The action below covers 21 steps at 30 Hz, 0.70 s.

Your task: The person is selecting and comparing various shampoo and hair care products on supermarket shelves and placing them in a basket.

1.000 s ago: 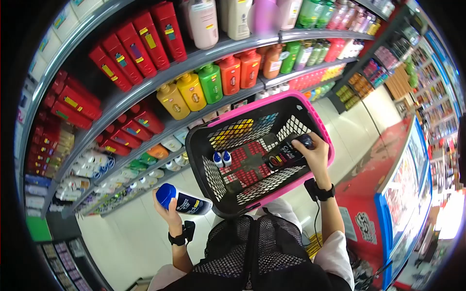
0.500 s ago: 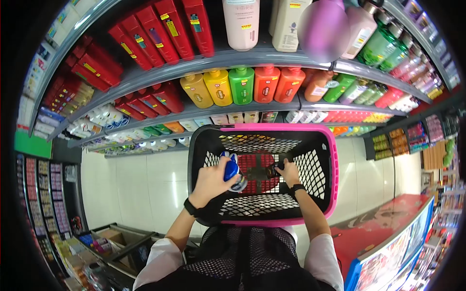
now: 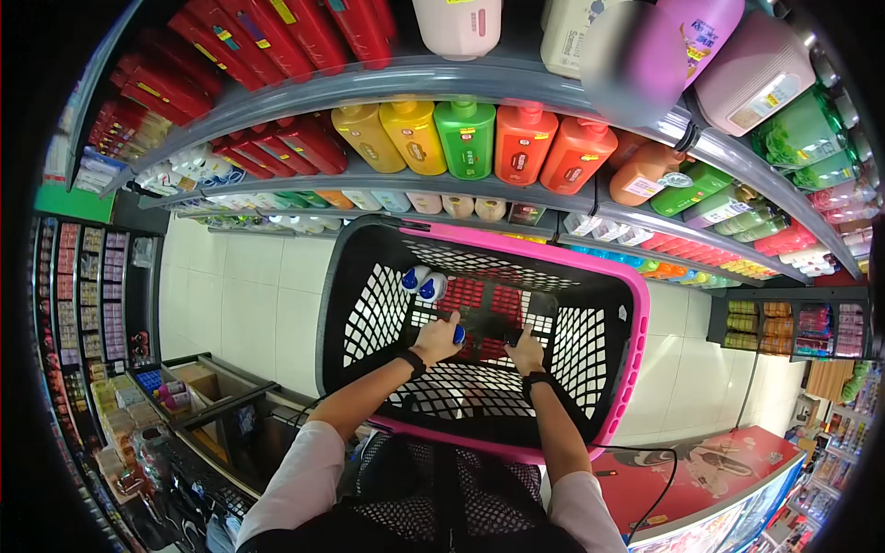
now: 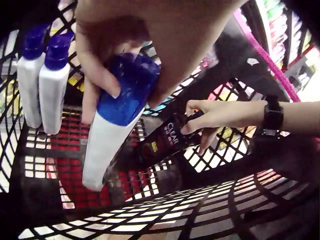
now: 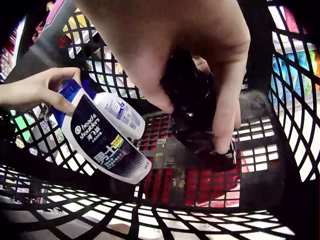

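Both hands reach down into a black mesh shopping basket (image 3: 636, 359) with a pink rim. My left hand (image 3: 435, 339) grips a head & shoulders shampoo bottle (image 5: 102, 137) by its blue cap; the white bottle, with a dark label, hangs tilted near the basket floor. In the right half of the basket, my right hand (image 3: 525, 352) holds a black CLEAR bottle (image 4: 165, 140) around its top end, leaning at a slant. Two white bottles with blue tops (image 4: 52, 80) stand side by side against the basket's left end.
Shelves beyond the basket hold red boxes (image 3: 253, 37), yellow, green and orange pump bottles (image 3: 468, 143) and other toiletries. At the lower right stands a red freezer chest (image 3: 701, 479); a crate-like rack (image 3: 198, 396) is at the left. Pale floor tiles (image 3: 267, 286) show beside the basket.
The left hand has carried the shampoo bottle from outside the basket at the left down into it. My right hand has lowered with the black bottle, and the head view has swung round.
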Motion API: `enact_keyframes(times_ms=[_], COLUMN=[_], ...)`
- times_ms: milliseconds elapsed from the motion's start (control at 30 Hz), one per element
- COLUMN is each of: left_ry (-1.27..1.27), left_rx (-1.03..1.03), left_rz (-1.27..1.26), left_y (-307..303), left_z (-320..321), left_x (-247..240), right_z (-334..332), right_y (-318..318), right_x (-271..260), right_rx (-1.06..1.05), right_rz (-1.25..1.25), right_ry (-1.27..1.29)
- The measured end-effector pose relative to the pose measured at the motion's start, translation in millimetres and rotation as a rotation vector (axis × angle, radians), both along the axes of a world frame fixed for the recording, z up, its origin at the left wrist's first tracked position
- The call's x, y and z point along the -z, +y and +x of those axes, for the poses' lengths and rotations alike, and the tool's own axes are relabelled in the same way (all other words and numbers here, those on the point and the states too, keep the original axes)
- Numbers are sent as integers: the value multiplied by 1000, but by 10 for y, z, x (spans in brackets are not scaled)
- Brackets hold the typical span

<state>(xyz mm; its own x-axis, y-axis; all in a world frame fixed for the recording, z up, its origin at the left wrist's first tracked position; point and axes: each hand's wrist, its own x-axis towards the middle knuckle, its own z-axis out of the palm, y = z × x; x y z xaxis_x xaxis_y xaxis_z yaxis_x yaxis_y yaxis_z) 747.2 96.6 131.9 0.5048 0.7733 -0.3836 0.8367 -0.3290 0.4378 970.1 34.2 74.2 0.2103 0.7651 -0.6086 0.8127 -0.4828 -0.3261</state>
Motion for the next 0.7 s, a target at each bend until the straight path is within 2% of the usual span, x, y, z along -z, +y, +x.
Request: enact_keyframes(times_ms=[167,233,367,500,700], left_ry=[-11,-77,-144,-104,-161], left_rx=[-173,-287,-604,-807,-796], left_rz=[-54,5,76,41,90], left_y=[60,95,191,242,227], left_z=[-16,19,136,269,281], left_x=[317,351,456,629,735], right_z=[108,120,91,55,22], right_y=[4,-9,56,87,93], right_x=[45,91,147,151,83], right_rx=[54,59,61,149,195], right_rz=[9,56,42,36,49], right_ry=[95,146,82,132,154])
